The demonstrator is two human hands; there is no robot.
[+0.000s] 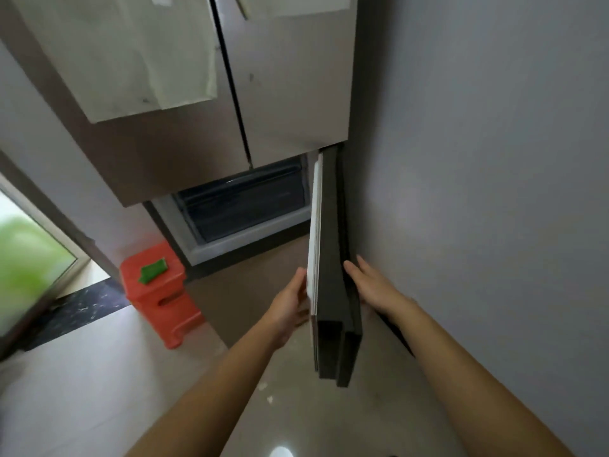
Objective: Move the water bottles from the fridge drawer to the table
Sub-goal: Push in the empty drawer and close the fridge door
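Fridge drawer is in sight, a dark clear-fronted bin sitting in the open lower compartment, and whether any bottles lie inside I cannot tell, the plastic is too dark. Both hands are on the lower door, which stands swung wide out toward us, edge-on. The left hand lies against the white inner side of that door, fingers loosely spread and flat on the panel, not curled round anything. The right hand lies on the dark outer side, fingers straight and together, palm pressed to the face; it sits between the door and the grey wall close on the right. So the door is sandwiched between two flat palms, neither one clenched. Both forearms reach in bare from the bottom of the view.

Out from there: the upper doors of the fridge are closed, brushed metal, with pale sheets of paper stuck across them. Left of the open compartment, on the floor, stands a red plastic stool with a small green thing lying on its seat. The floor is glossy pale tile with a dark strip at the threshold, and beyond it a glass door shows blurred green outside.
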